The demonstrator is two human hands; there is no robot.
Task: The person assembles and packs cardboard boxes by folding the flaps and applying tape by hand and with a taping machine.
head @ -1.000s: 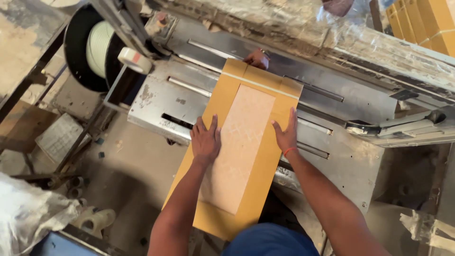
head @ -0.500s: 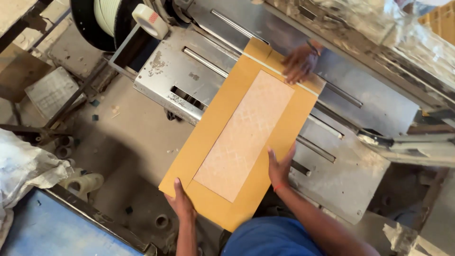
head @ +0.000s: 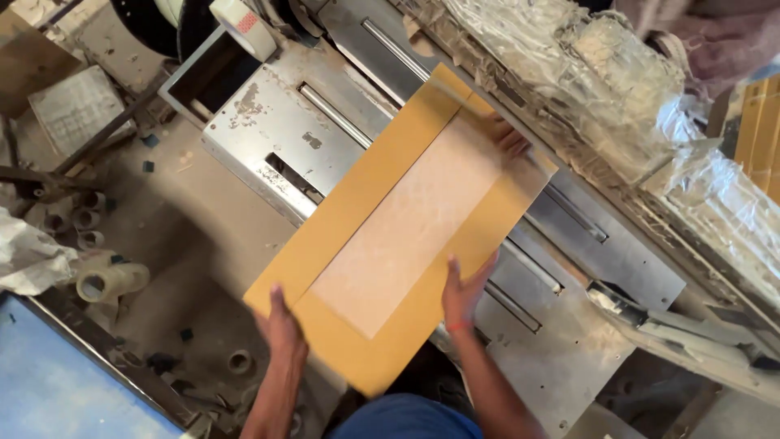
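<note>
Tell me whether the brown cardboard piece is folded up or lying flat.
Flat: the cardboard piece lies spread across the metal machine bed, left hand and right hand at its near edges.
</note>
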